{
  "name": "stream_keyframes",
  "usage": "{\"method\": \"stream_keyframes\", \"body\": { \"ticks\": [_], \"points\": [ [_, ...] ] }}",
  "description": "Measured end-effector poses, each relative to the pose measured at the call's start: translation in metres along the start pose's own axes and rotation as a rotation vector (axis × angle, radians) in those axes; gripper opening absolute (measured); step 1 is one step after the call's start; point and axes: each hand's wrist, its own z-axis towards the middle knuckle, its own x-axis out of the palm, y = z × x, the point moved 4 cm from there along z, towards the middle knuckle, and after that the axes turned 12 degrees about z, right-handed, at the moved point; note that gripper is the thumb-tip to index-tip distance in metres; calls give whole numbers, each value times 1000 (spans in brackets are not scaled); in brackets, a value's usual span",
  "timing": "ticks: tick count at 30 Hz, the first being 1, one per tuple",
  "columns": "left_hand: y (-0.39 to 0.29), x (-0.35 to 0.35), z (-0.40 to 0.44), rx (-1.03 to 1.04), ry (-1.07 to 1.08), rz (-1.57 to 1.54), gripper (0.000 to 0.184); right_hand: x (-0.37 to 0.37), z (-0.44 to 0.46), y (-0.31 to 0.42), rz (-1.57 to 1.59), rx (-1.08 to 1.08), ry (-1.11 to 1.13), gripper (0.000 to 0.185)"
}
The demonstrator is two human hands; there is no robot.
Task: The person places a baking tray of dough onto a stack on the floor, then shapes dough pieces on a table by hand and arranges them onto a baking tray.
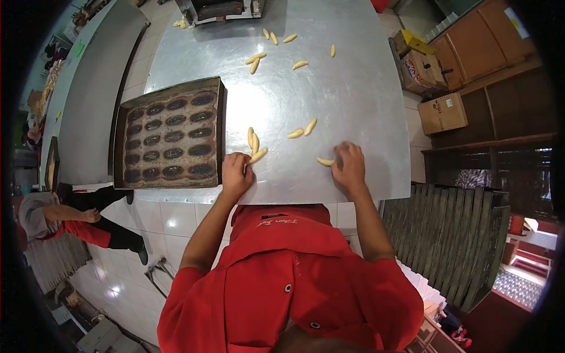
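Observation:
My left hand (237,176) is at the table's near side, just right of the baking tray, its fingers curled in against the end of a small spindle-shaped dough piece (258,155). Two more pale dough pieces touch or lie close behind that one, including a slim dough piece (251,136). Further right, my right hand (350,167) has its fingers bent, with thumb and forefinger at the end of another dough piece (325,162). A pair of dough pieces (302,130) lies between the hands, farther from me.
The metal table (353,100) carries several more dough pieces (275,38) toward its far end, near a machine (220,9). A dark-stained baking tray (222,129) with oval marks sits left. Stacked trays (447,235) stand right; another person (82,217) is at left.

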Motion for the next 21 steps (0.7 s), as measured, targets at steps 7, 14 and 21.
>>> {"method": "stream_keyframes", "body": {
  "ticks": [7,14,21],
  "points": [
    [-6,22,22,-171,124,67,24,53,19,14,-199,-93,89,78],
    [-22,3,-7,-3,-5,-110,26,75,-57,50,-100,-198,356,85],
    [-14,26,-11,-382,114,-639,23,57,96,33,-229,-290,58,68]
  ]
}}
